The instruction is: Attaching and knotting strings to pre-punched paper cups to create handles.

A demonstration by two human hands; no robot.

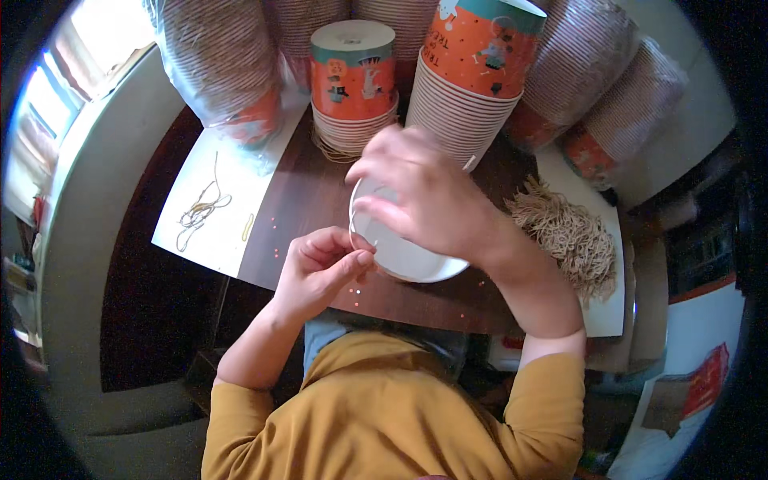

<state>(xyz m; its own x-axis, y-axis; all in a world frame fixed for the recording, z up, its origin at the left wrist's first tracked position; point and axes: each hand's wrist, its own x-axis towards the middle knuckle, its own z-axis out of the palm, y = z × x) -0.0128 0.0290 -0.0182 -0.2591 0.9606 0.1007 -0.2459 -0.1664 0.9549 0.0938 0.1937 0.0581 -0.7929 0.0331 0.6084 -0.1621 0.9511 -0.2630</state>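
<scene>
A white-lined paper bucket (420, 260) lies tilted before me, its open mouth toward me. My left hand (324, 268) is at the bucket's left rim, thumb and forefinger pinched on a thin pale cord (352, 230) that curves up along the rim. Over the bucket's mouth hangs my right hand (424, 188), somewhat blurred, its thumb and fingers apart. It covers the upper part of the bucket. Whether the cord passes through the bucket's wall is too small to tell.
Stacked orange-and-teal paper buckets (472, 104) and a shorter stack (352, 88) stand at the back. Wrapped stacks (212, 64) flank them. A heap of beige cords (564, 232) lies at the right, a loose cord (204, 210) on the white sheet (176, 208) at the left.
</scene>
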